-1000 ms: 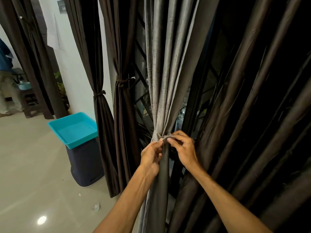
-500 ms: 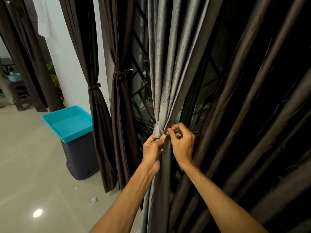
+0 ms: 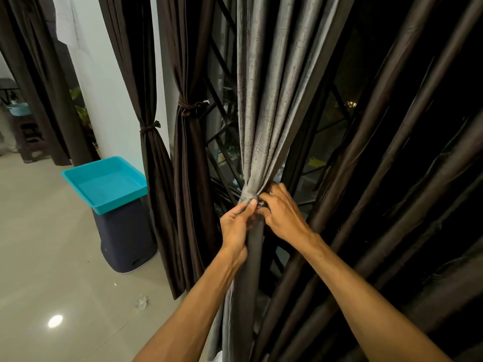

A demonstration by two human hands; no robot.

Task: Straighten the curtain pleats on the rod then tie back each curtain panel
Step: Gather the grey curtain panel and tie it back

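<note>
The grey curtain panel hangs before the window grille, bunched at its waist. Our left hand and right hand meet there, fingers curled, both pinching the tieback wrapped around the bunch.

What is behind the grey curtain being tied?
A dark metal window grille with glass beyond shows beside the grey curtain; whatever lies directly behind its folds is covered.

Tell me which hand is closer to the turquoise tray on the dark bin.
Left. The left hand, gripping the gathered grey curtain, is on the side facing the turquoise tray; the right hand pinches the tie on the curtain's far side.
</note>
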